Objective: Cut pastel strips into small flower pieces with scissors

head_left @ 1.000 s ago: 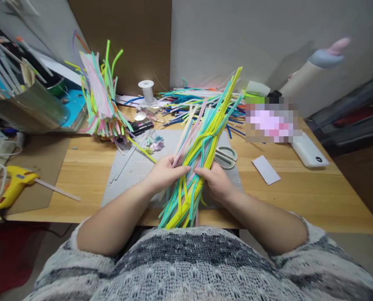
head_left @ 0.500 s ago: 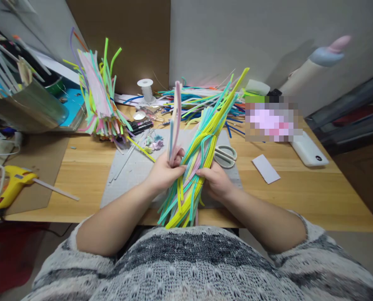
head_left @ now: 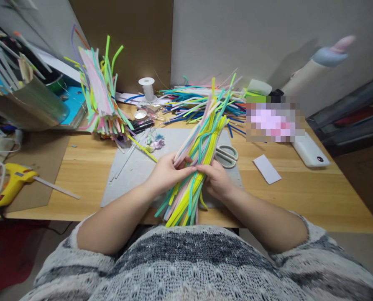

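A thick bundle of pipe cleaners [head_left: 202, 144] in yellow, teal, pink and pale blue slants from my lap up to the right, over a grey mat [head_left: 133, 171]. My left hand [head_left: 167, 172] closes on its left side, fingers wrapped round some pink and pale stems. My right hand [head_left: 216, 179] grips the bundle from the right, thumb on top. The two hands almost touch at the middle of the bundle.
A second bundle [head_left: 100, 98] leans at the back left beside a clear container [head_left: 32, 104]. Loose pipe cleaners [head_left: 192, 102] lie at the back. Scissors [head_left: 226, 155], a white card [head_left: 267, 169], a white phone-like slab [head_left: 310, 151], a thread spool [head_left: 147, 88] and a yellow glue gun [head_left: 12, 184] are on the desk.
Half a second ago my left hand held a few pink and blue stems upright, apart from the bundle. Now those stems lie back against the bundle, which sits lower and flatter.
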`<state>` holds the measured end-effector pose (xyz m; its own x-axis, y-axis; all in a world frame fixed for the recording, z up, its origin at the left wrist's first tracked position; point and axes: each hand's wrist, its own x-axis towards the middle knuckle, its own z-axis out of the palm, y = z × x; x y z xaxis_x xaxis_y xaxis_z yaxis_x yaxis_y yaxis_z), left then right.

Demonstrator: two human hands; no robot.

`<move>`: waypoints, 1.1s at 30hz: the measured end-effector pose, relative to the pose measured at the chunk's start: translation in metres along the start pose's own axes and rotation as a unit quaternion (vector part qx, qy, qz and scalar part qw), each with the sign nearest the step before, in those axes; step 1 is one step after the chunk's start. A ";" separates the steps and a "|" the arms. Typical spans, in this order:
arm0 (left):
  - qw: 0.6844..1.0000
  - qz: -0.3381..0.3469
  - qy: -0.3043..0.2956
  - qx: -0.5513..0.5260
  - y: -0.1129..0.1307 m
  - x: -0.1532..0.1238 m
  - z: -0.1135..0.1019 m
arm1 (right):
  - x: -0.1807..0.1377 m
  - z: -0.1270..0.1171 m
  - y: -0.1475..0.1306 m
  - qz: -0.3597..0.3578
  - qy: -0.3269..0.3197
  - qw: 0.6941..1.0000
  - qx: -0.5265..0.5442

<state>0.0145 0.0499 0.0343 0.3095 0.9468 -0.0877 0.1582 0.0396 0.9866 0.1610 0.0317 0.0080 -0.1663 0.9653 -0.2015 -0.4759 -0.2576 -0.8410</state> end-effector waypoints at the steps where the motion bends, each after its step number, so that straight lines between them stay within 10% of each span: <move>1: 1.000 0.007 -0.002 0.023 -0.001 0.000 -0.001 | 0.000 0.000 0.000 0.003 0.004 1.000 0.000; 16: 0.995 -0.071 -0.030 -0.070 0.004 0.005 -0.012 | 0.003 -0.001 -0.006 0.055 -0.043 0.998 0.000; 33: 0.972 0.069 0.007 0.225 -0.003 -0.005 -0.004 | 0.001 0.001 -0.002 0.017 -0.042 0.999 -0.014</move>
<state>0.0090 0.0466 0.0323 0.3445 0.9376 0.0471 0.5113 -0.2295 0.8282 0.1615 0.0333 0.0100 -0.2550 0.9484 -0.1886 -0.4436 -0.2881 -0.8487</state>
